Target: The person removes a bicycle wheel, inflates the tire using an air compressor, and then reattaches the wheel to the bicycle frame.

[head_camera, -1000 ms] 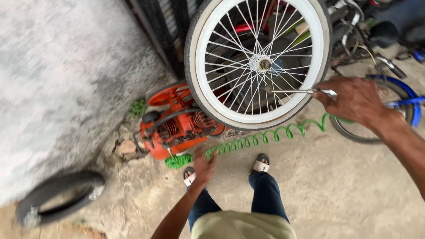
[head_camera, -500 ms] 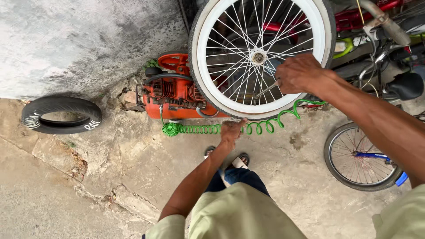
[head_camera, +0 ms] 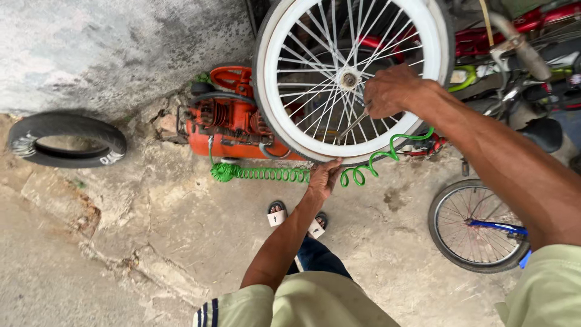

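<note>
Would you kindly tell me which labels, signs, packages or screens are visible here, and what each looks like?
Loose black tyre, lying on the ground at left: pale markings on its sidewall.
No packages, signs or screens show elsewhere.

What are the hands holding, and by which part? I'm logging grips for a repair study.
The left hand grips the white bicycle wheel at the bottom of its rim. The right hand holds a thin metal tool by its upper end, among the spokes.
</note>
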